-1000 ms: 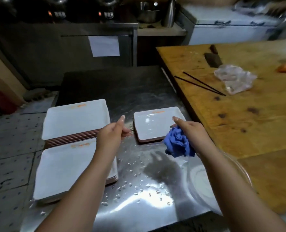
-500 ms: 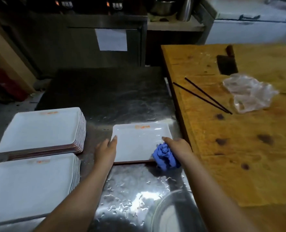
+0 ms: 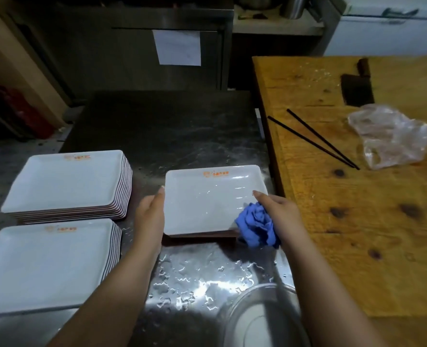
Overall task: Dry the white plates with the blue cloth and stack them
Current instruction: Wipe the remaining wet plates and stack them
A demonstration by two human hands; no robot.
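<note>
Wet white rectangular plate [image 3: 212, 196], left hand [image 3: 150, 216] flat against its edge, right hand [image 3: 278, 209] gripping bunched blue cloth [image 3: 256, 227]: advise steadying firmly, wiping corner to corner

White rectangular plate [image 3: 207, 204] flat on wet counter, bunched blue cloth [image 3: 256, 227] at its near-right corner

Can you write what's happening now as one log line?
left hand: steadies plate edge | right hand: holds blue cloth on plate | two stacks at left

The near stack of plates [image 3: 42, 266] and the metal bowl [image 3: 262, 319] are being cut off by the frame edges; the orange print [image 3: 216, 174] is being blurred beyond reading.
</note>
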